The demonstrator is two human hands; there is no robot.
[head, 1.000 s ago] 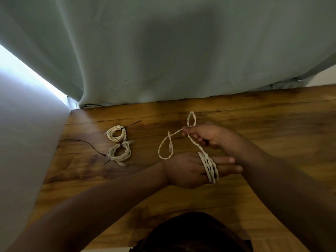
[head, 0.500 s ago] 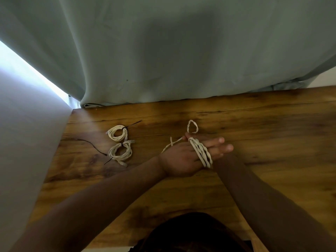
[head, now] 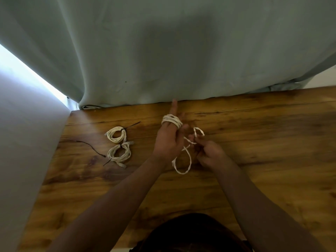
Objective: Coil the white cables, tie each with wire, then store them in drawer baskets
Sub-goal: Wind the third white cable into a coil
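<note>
Two coils (head: 116, 136) are already tied on the tabletop (head: 263, 135), while a third white cable (head: 171, 120) is half wound round the left hand's (head: 168, 140) straight fingers, its loose end pinched by the right hand (head: 209, 153) (no drawer baskets are seen).

A wooden table (head: 254, 170) with warm brown grain and darker patches fills the near half of the scene. 1 thin dark crack (head: 214, 112) runs left to right along its far side. A grey-green curtain (head: 163, 51) hangs in broad folds behind the far edge, its hem meeting the tabletop and bunching at the far right. A pale panel (head: 21, 151) stands along the table's left edge, and 1 bright strip of light (head: 27, 73) lies between it and the curtain.
</note>
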